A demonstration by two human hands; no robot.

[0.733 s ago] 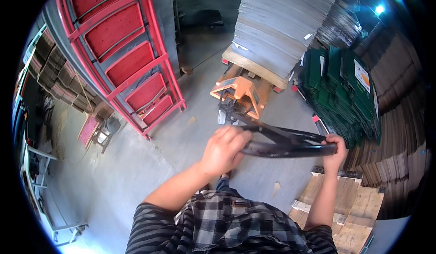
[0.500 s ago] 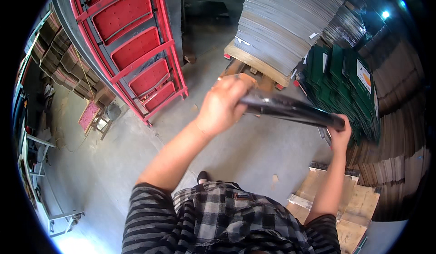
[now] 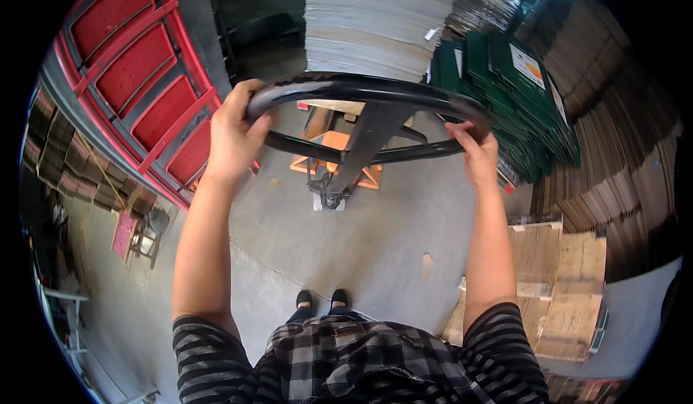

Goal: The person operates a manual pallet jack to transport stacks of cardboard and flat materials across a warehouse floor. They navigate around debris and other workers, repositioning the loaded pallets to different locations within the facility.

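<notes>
Both my hands are wrapped round the black loop handle (image 3: pixel 339 85) of a pallet jack. My left hand (image 3: pixel 237 133) grips its left end, fingers over the bar and thumb inside the loop. On its right end is my right hand (image 3: pixel 478 160), with some of its fingers hidden behind the bar. A dark shaft (image 3: pixel 372 137) runs from the handle down to the orange base of the pallet jack (image 3: pixel 372 178), where the steering wheel end rests on the floor. The forks are mostly hidden beneath the load.
Tall stacked grey sheets (image 3: pixel 382 21) stand on a wooden pallet ahead. Red metal steps (image 3: pixel 137 79) rise at the left. Green folded boards (image 3: pixel 498 93) and brown cardboard stacks (image 3: pixel 606 137) line the right. Another wooden pallet (image 3: pixel 574 259) lies at lower right; a small stool stands left.
The handle appeared almost edge-on and tilted; now its full loop and shaft show. My hands have shifted left in view, still gripping it. Both my feet are now visible side by side.
</notes>
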